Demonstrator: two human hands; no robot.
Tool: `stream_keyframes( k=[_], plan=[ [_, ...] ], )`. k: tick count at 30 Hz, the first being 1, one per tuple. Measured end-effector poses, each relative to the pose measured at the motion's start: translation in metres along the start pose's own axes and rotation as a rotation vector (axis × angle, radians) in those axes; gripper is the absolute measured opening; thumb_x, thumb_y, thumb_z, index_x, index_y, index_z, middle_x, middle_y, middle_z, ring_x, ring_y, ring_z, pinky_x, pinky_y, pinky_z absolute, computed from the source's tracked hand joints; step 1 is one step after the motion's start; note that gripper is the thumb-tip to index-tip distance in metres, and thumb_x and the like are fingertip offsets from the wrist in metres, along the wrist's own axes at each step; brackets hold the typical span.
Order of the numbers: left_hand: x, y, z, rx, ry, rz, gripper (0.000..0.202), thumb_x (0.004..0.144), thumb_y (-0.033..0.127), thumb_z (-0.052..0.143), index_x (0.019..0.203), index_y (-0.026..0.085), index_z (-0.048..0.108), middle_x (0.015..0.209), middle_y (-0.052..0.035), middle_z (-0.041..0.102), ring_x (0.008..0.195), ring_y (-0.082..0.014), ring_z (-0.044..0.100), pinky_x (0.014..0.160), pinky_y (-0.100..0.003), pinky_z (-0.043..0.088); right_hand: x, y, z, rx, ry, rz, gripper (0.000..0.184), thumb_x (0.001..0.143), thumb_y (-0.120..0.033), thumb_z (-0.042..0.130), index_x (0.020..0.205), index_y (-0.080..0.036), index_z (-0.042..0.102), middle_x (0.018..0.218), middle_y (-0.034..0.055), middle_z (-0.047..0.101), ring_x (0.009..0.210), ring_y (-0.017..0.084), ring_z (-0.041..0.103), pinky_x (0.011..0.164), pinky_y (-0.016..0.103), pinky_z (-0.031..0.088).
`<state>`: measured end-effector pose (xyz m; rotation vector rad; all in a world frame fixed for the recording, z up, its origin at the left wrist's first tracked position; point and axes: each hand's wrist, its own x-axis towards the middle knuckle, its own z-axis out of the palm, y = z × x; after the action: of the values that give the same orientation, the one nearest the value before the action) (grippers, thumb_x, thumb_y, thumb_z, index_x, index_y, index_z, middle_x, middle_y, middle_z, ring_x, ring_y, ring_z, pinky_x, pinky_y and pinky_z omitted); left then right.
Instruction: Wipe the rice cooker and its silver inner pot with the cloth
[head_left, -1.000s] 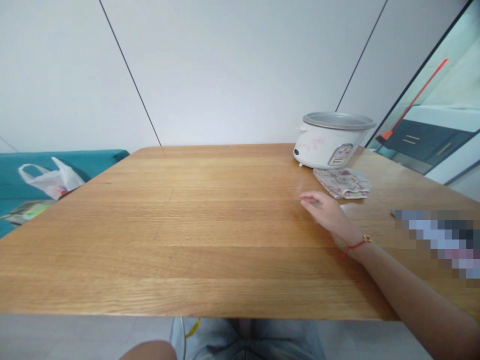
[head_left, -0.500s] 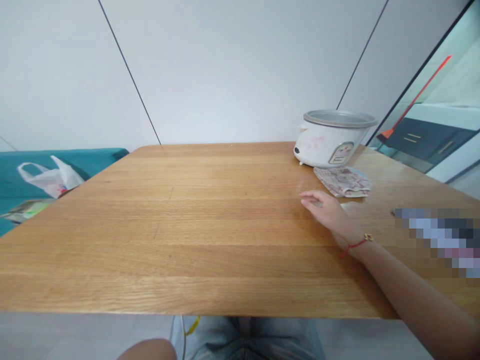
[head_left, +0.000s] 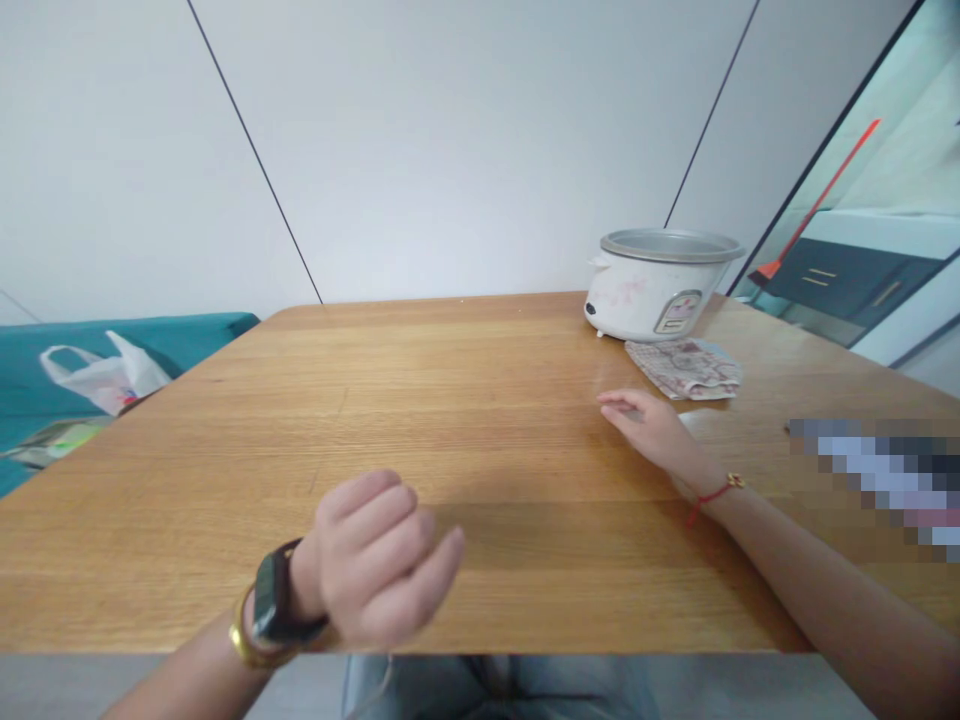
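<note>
Resting open, fingers together, on the light oak worktop [head_left: 450, 400], the right hand [head_left: 652, 432] lies just beside a folded floral cloth [head_left: 684, 368] before a white rice cooker [head_left: 645, 300]; the left hand [head_left: 371, 560] curls empty. A careless sweep could shove the cloth into the cooker.

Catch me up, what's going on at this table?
A person is at a wooden table with both bare hands in view, neither holding anything. The right hand is flat and low over the tabletop, nearest to a folded patterned cloth. Just behind that cloth stands a white rice cooker with a metal inner pot. The left hand, wearing a black wristwatch, is curled loosely over the near side of the table; whether it touches the wood is hard to tell.
</note>
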<state>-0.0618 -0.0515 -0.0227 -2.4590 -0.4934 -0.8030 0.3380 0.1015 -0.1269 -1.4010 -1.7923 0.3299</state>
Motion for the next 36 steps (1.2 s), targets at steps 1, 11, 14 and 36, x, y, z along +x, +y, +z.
stream_keyframes(
  k=[1, 11, 14, 36],
  plan=[
    [0.002, -0.021, 0.012, 0.051, 0.039, 0.079, 0.017, 0.091, 0.009, 0.055, 0.102, 0.021, 0.061, 0.064, 0.0031, 0.063, 0.057, -0.0147, 0.056, 0.053, -0.031, 0.048, 0.000, 0.000, 0.001, -0.013, 0.005, -0.005, 0.027, 0.087, -0.042, 0.058, 0.099, -0.024, 0.074, 0.107, 0.0093, 0.077, 0.097, 0.029, 0.073, 0.094, 0.051, 0.057],
    [-0.059, -0.108, 0.089, -0.163, 0.007, -0.924, 0.019, 0.092, 0.027, 0.051, 0.093, 0.018, 0.068, 0.064, 0.0011, 0.062, 0.056, -0.0134, 0.057, 0.056, -0.025, 0.041, -0.003, -0.007, -0.002, -0.063, 0.120, -0.002, 0.029, 0.087, -0.047, 0.057, 0.091, -0.026, 0.076, 0.103, 0.0085, 0.078, 0.103, 0.033, 0.071, 0.098, 0.056, 0.051],
    [-0.065, -0.116, 0.090, -0.233, 0.038, -1.117, 0.023, 0.089, 0.031, 0.050, 0.093, 0.018, 0.068, 0.062, 0.0014, 0.058, 0.057, -0.0150, 0.056, 0.058, -0.027, 0.041, -0.004, -0.014, -0.006, -0.048, 0.129, -0.024, 0.026, 0.085, -0.047, 0.060, 0.087, -0.025, 0.075, 0.099, 0.0082, 0.078, 0.098, 0.031, 0.071, 0.097, 0.052, 0.051],
    [-0.059, -0.104, 0.094, -0.303, -0.145, -1.060, 0.030, 0.091, 0.036, 0.049, 0.100, 0.018, 0.071, 0.070, -0.0012, 0.066, 0.064, -0.0173, 0.060, 0.062, -0.029, 0.041, -0.003, -0.028, -0.014, 0.026, 0.163, 0.142, 0.037, 0.082, -0.060, 0.058, 0.072, -0.027, 0.073, 0.084, 0.0073, 0.077, 0.087, 0.029, 0.071, 0.088, 0.043, 0.055]
  ],
)
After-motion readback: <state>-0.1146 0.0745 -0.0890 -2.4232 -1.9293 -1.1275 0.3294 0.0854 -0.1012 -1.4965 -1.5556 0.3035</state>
